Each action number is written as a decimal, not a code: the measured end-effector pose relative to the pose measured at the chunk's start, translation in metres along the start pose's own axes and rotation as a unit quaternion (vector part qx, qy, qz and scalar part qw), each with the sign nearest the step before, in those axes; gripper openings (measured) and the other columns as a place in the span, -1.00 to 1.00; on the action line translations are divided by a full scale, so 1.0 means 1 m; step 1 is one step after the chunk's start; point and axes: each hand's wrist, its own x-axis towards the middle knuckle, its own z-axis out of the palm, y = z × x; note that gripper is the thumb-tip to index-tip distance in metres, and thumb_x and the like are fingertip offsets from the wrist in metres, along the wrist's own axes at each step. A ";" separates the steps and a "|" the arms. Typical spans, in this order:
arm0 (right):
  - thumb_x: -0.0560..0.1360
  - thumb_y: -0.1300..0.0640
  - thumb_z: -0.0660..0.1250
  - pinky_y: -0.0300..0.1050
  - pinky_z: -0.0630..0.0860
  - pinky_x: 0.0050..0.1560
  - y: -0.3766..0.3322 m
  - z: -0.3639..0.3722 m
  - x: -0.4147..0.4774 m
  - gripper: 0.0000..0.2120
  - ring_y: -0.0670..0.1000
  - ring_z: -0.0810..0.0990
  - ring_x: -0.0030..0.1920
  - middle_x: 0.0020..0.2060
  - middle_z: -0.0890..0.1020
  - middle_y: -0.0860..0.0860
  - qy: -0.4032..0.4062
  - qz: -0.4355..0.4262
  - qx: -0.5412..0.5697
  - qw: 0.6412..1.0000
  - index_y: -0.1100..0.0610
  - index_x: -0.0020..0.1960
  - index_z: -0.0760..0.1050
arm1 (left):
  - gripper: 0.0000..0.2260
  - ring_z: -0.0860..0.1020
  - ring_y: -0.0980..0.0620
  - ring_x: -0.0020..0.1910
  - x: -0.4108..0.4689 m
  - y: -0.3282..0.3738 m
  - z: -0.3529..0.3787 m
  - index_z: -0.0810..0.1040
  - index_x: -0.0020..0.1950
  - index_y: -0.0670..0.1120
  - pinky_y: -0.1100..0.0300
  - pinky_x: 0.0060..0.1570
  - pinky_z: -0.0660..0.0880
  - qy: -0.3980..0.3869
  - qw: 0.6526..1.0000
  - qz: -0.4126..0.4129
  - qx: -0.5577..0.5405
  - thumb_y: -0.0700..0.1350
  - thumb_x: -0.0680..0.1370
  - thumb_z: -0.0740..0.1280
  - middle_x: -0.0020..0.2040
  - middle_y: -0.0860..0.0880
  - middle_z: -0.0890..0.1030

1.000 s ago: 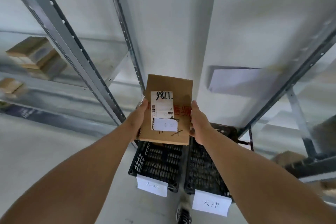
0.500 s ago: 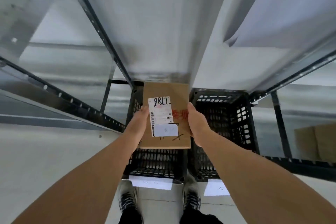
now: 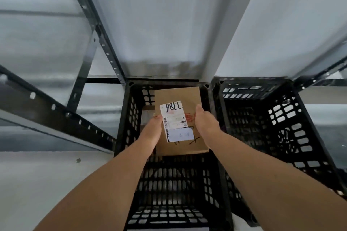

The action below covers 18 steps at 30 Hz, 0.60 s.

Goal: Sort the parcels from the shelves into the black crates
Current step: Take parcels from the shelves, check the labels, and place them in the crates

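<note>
Now we hold the parcel (image 3: pixel 180 97) flat over the opening of the left crate (image 3: pixel 127 118) – left hand (image 3: pixel 153 131) gripping its left edge, right hand (image 3: pixel 205 123) its right edge, thumbs pressed on top, the other fingers hidden underneath. Its white label (image 3: pixel 173 118), marked 98LL, faces up. A second parcel (image 3: pixel 147 116) lies lower inside, partly hidden – the right crate (image 3: pixel 281 118) stands just beside

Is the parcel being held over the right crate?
No: the left hand and right hand hold the parcel over the left crate, while the right crate stands beside it.
</note>
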 end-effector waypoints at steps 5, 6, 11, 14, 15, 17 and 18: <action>0.70 -0.21 -0.09 0.07 0.34 0.36 0.015 0.028 0.032 -0.36 0.24 0.41 0.41 0.44 0.42 0.22 0.009 0.004 -0.006 1.000 0.22 0.56 0.26 | -0.59 0.41 -0.02 0.28 0.043 -0.029 0.001 0.44 0.44 -0.05 0.19 0.12 0.19 -0.018 1.000 -0.007 -0.006 0.07 0.72 -0.01 0.42 -0.11 0.45; 0.71 -0.20 -0.09 0.06 0.34 0.35 0.018 0.033 0.038 -0.37 0.24 0.41 0.41 0.44 0.42 0.22 0.013 0.005 -0.006 1.000 0.22 0.56 0.25 | -0.59 0.41 -0.02 0.30 0.051 -0.034 0.003 0.45 0.43 -0.04 0.18 0.16 0.21 -0.018 1.000 -0.003 -0.003 0.08 0.72 -0.01 0.38 -0.09 0.47; 0.69 -0.20 -0.01 0.09 0.35 0.33 0.040 0.049 0.066 -0.37 0.27 0.38 0.43 0.47 0.38 0.24 0.049 0.015 0.041 0.998 0.18 0.60 0.15 | -0.63 0.48 -0.02 0.16 0.091 -0.055 0.016 0.55 0.07 0.04 0.08 0.35 0.31 -0.036 0.999 0.006 0.006 0.17 0.68 0.01 0.09 -0.01 0.57; 0.69 -0.14 0.04 0.02 0.37 0.18 0.051 0.061 0.083 -0.44 0.26 0.43 0.37 0.41 0.43 0.25 0.055 0.010 0.050 0.997 0.19 0.56 0.22 | -0.61 0.53 -0.05 0.12 0.112 -0.064 0.019 0.57 0.12 0.01 -0.04 0.34 0.39 -0.029 1.000 0.002 0.010 0.22 0.61 0.09 -0.03 0.00 0.61; 0.69 -0.12 0.04 0.01 0.37 0.20 0.054 0.066 0.087 -0.46 0.25 0.43 0.37 0.40 0.45 0.24 0.054 0.007 0.049 0.997 0.20 0.53 0.25 | -0.60 0.56 -0.06 0.11 0.119 -0.069 0.018 0.58 0.09 0.01 -0.05 0.31 0.42 -0.027 1.000 -0.001 0.007 0.24 0.57 0.11 -0.03 -0.01 0.63; 0.69 -0.10 0.06 -0.02 0.37 0.30 0.058 0.074 0.095 -0.47 0.22 0.42 0.40 0.42 0.45 0.22 0.051 0.001 0.054 0.997 0.22 0.52 0.28 | -0.63 0.58 -0.10 0.12 0.129 -0.074 0.017 0.60 0.02 0.04 -0.07 0.30 0.44 -0.032 0.999 -0.008 0.010 0.24 0.53 0.14 0.04 -0.05 0.65; 0.69 -0.09 0.07 -0.02 0.35 0.34 0.060 0.077 0.100 -0.47 0.21 0.40 0.42 0.43 0.43 0.21 0.048 0.003 0.062 0.997 0.22 0.53 0.28 | -0.63 0.57 -0.10 0.13 0.133 -0.077 0.018 0.60 0.01 0.05 -0.07 0.31 0.44 -0.030 0.999 -0.011 0.017 0.25 0.51 0.15 0.08 -0.05 0.65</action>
